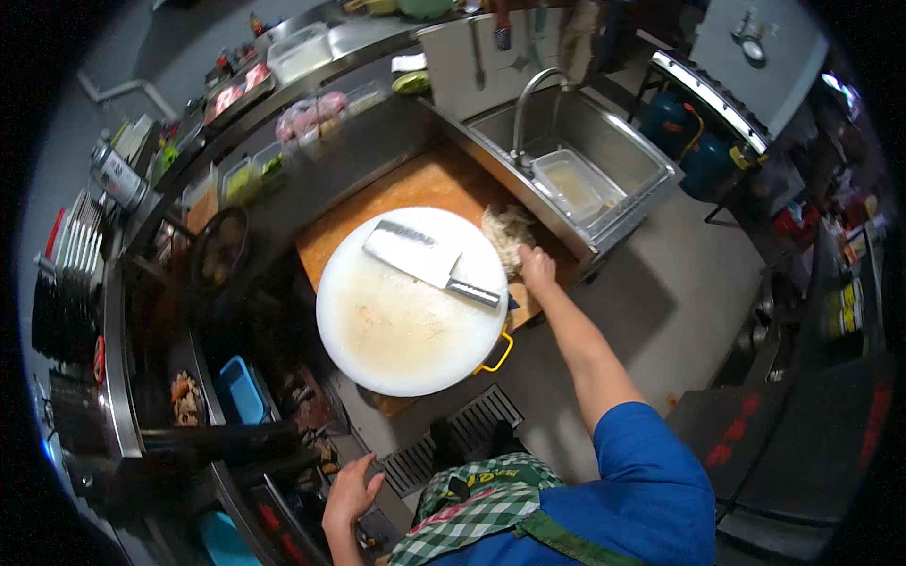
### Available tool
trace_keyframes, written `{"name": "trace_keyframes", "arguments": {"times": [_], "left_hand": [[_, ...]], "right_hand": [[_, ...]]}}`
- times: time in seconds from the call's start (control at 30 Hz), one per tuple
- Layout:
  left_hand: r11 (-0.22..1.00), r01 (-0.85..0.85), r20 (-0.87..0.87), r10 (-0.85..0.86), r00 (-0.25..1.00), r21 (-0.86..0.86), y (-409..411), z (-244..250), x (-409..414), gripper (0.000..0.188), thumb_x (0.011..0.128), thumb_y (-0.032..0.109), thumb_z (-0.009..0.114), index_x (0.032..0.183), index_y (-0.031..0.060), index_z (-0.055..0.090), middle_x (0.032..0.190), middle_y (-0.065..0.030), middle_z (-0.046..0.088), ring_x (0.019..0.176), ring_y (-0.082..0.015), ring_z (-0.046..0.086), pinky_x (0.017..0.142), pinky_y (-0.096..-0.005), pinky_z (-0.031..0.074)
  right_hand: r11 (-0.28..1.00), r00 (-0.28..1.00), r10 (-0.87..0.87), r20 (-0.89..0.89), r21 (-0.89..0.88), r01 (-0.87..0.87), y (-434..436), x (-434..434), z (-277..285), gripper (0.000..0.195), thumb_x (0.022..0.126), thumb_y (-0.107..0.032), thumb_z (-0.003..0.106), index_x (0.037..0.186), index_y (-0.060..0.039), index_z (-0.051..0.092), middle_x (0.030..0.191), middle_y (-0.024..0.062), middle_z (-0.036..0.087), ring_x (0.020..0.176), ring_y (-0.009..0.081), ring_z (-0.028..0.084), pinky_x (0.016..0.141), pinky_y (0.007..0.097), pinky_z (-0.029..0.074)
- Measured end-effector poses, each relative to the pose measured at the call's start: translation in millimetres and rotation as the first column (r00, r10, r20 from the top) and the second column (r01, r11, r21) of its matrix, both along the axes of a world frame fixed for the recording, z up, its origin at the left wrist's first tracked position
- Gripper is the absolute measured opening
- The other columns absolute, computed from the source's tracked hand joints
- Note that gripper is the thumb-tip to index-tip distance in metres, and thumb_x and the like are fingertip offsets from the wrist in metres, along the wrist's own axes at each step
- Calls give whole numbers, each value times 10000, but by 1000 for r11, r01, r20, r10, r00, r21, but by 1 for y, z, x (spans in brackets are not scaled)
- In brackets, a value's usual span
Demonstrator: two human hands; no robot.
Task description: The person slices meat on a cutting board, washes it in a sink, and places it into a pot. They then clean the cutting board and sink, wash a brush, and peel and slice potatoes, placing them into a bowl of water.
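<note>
My right hand (538, 269) grips the edge of a crumpled, light-coloured cloth (508, 237) on the wooden table, at the right side of a round white cutting board (396, 332). On the board lies a cleaver (417, 251) with a broad metal blade and a black handle that points toward my right hand. The board's surface is wet and stained, with small scraps on it. A yellow handle (501, 354) sticks out at the board's lower right edge. My left hand (352, 489) is held low at the left, fingers apart and holding nothing, near my checked apron (488, 488).
A metal sink (623, 141) with a faucet and a plastic container (570, 184) stands beyond the wooden table (439, 170). Counters with food containers curve along the left and back. A floor drain grate (481, 417) lies by my feet. Gas cylinders (708, 159) stand at the upper right.
</note>
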State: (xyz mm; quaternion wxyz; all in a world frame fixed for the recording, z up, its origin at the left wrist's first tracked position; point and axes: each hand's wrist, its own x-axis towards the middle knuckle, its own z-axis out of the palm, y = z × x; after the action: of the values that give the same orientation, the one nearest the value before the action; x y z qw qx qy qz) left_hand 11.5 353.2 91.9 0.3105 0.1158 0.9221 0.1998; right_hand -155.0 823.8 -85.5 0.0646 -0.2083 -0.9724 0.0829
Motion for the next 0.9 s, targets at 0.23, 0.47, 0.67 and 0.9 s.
{"name": "trace_keyframes", "arguments": {"times": [0.23,0.47,0.67,0.9], "left_hand": [[623,-398,211,354,911,673,29,-43,-60,309,839,262,556,1044,31,561,1082,-125,560,1005,-267,536,846,-369,430],[-302,-911,822,-414,390,280,111,-44,-168,815,762,635,440,1331,74,277,1334,-144,336,1227,-316,324,953,-522,309],[623,128,-9,-191,982,771,102,-13,-160,571,775,473,539,1173,66,499,1260,-179,408,1157,-324,394,916,-474,348],[697,716,-741,-463,485,33,156,-114,-118,497,754,471,534,1159,182,542,1411,-91,224,1286,-368,160,909,-651,222]], "right_hand": [[922,774,173,-609,-176,-345,-76,1,158,147,785,-85,466,898,-16,529,787,164,578,681,279,575,599,401,445],[715,747,499,-439,-279,-641,-163,43,232,195,788,-132,579,952,-26,586,800,145,617,677,251,614,600,337,481],[897,967,149,-209,-382,-221,-112,41,145,202,762,-98,591,946,-19,569,835,152,603,721,272,598,624,349,470],[898,905,417,89,-191,-395,-115,7,77,312,702,-166,642,904,-12,460,896,208,509,873,357,518,696,405,454]]}}
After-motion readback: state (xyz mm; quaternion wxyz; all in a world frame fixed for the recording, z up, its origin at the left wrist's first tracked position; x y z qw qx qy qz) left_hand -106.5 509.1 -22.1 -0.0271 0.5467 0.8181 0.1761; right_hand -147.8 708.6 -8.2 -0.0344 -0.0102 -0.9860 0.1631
